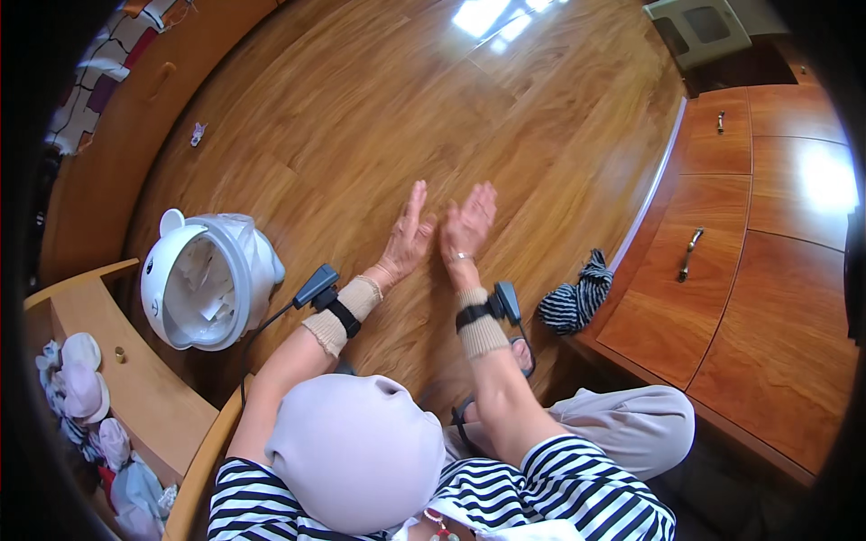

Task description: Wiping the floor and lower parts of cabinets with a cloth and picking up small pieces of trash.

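Note:
My left hand [408, 237] and my right hand [469, 220] are held out side by side above the wood floor [352, 162], a small gap between them. Both are bare, fingers extended, and neither holds anything. Knit cuffs with strapped-on dark devices wrap both wrists, and a thin bracelet circles the right one. Nearest my left hand, a white animal-faced bin [247, 297] leans with its mouth towards me; a clear liner and pale scraps are inside. A black-and-white striped cloth bundle [575, 297] lies right of my right hand, against the cabinet base.
An open wooden drawer [135, 379] at lower left holds caps and folded cloth [84, 385]. The wooden cabinet [717, 284] with metal handles lines the right side. Far left is a wooden bed panel [152, 108]; a small figure [197, 134] lies near it. My knees [358, 453] are in front.

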Motion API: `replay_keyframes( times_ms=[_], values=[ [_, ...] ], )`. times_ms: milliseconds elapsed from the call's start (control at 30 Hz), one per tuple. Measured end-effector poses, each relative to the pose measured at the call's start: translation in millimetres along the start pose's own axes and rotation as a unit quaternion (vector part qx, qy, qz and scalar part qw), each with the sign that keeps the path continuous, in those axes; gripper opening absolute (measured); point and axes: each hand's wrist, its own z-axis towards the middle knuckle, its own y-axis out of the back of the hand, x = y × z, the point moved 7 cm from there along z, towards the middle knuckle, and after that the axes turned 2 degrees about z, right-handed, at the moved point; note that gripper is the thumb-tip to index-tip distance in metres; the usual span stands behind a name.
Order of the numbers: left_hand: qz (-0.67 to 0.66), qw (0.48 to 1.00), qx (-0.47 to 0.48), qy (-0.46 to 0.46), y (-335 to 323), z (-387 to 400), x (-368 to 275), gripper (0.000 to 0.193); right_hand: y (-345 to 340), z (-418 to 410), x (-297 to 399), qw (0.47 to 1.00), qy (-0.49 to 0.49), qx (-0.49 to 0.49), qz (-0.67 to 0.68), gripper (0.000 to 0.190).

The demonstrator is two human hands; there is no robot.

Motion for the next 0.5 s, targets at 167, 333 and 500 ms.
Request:
replay_keyframes(
  times_ms=[167, 333, 500],
  values=[
    [-0.035, 0.991, -0.082, 0.100, 32, -14, 12, 0.070, -19, -6, 69, 0.989, 0.135, 0.048, -0.024, 0.062],
    [-0.147, 0.976, -0.084, 0.135, 55, -35, 15, 0.068, 4, -30, 76, 0.938, 0.189, 0.184, 0.223, 0.050],
    [-0.050, 0.973, -0.141, 0.178, 72, -58, 9, 0.058, 38, -7, -16, 0.944, -0.055, -0.017, 0.326, 0.019]
  ],
)
